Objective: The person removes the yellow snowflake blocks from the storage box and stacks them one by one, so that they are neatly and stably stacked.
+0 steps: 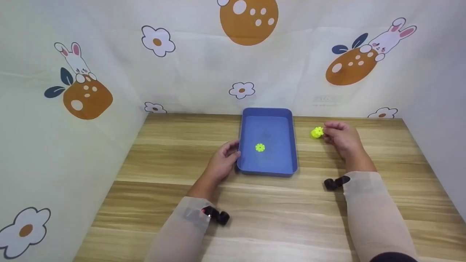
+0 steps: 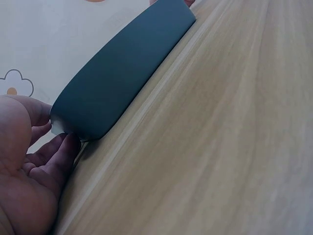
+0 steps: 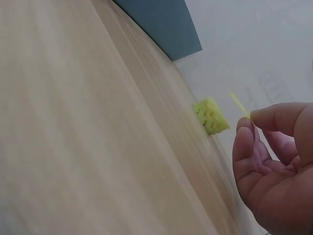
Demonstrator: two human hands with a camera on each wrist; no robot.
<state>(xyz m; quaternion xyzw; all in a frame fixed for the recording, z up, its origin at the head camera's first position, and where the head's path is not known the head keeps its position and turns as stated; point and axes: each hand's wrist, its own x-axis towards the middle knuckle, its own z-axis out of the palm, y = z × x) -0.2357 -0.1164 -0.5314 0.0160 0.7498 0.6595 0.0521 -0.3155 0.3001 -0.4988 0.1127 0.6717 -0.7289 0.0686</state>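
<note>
A shallow blue tray (image 1: pixel 267 173) lies on the wooden table, and one yellow-green notched plastic disc (image 1: pixel 260 147) is flat inside it. My left hand (image 1: pixel 222 160) holds the tray's left side. In the left wrist view, the fingers (image 2: pixel 56 154) of that hand bend against the tray's corner (image 2: pixel 73 117). Right of the tray, my right hand (image 1: pixel 342 138) pinches another notched disc (image 1: pixel 319 131) by its edge; the right wrist view shows this disc (image 3: pixel 238 104) edge-on between thumb and finger. Close by stands a stack of the same discs (image 3: pixel 211 116), partly covered in the head view.
A pale curtain (image 1: pixel 196 72) printed with flowers and rabbits hangs behind the table and along its sides. Each sleeve carries a small black wrist camera, one at the left (image 1: pixel 218 215) and one at the right (image 1: pixel 335 182). Bare wooden tabletop (image 1: pixel 276 211) shows between the forearms.
</note>
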